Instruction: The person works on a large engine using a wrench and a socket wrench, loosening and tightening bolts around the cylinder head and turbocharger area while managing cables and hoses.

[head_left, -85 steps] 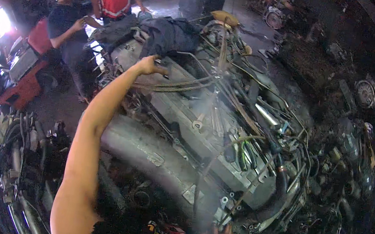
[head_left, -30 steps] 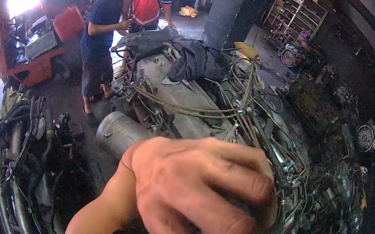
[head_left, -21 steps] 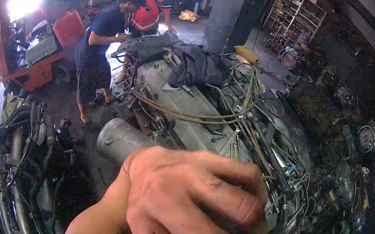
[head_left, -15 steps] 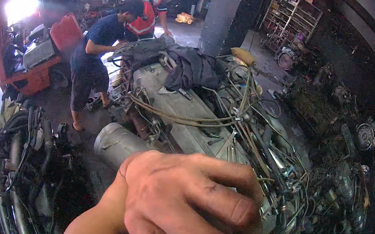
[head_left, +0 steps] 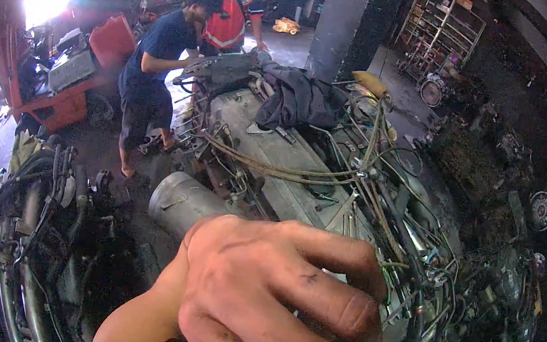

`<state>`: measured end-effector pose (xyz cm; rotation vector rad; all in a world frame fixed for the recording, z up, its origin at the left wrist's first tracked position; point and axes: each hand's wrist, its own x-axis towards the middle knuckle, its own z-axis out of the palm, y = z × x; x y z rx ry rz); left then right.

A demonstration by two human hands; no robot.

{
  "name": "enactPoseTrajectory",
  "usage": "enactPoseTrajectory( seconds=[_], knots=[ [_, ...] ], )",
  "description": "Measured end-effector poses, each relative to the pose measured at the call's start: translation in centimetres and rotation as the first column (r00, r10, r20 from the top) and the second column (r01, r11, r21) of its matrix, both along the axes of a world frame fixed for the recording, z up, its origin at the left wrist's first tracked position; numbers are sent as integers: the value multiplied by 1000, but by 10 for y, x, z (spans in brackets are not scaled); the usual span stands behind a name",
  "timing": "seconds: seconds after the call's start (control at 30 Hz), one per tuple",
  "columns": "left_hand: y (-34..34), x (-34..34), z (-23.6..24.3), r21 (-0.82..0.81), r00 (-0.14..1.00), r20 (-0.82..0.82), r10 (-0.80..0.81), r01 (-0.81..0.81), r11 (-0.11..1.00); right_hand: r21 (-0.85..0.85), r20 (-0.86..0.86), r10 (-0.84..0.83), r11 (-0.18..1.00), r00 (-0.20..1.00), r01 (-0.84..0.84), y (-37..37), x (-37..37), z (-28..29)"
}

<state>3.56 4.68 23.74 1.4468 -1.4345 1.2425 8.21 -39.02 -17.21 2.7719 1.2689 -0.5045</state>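
Note:
My left hand (head_left: 277, 290) fills the lower middle of the head view, very near the camera, with its back toward me. Its fingers curl to the right and downward, slightly parted. The fingertips and anything under them are hidden. Behind it lies a large engine (head_left: 268, 160) with a long grey top, and a wire rope (head_left: 274, 169) is looped across it. A dark cloth (head_left: 301, 98) is heaped on the far end. Just beyond my wrist, a metal cylinder (head_left: 182, 201) sticks out beside the engine. My right hand does not show.
A person in a dark blue shirt (head_left: 166, 40) leans over the engine's far left end; another in a red vest (head_left: 232, 15) stands behind. Pipes and hoses (head_left: 32, 221) crowd the near left. A pillar (head_left: 342, 27), a rack (head_left: 444, 27) and greasy machine parts (head_left: 486, 152) are farther right.
The background has shifted slightly right and down in the view. My left hand keeps nearly the same place and shape. The two people hold about the same positions.

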Motion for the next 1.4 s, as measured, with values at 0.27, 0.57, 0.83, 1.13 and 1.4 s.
enactPoseTrajectory(
  seconds=[0.27,0.57,0.83,1.13,1.4],
  knots=[
    [4,3,2,24,996,73,58,-59,998,199,212,-51,980,976,8,33,-8,42],
    [3,12,4,114,978,112,176,-189,975,276,286,-93,961,954,11,35,-11,48],
    [48,57,0,346,654,-171,737,-661,666,366,368,-140,931,919,-5,31,-18,62],
    [177,157,-75,459,110,-532,840,-796,395,533,478,-220,842,851,-82,34,-17,49],
    [235,187,-184,645,-156,-611,776,-666,374,504,456,-220,862,862,-47,27,-16,43]
  ],
)
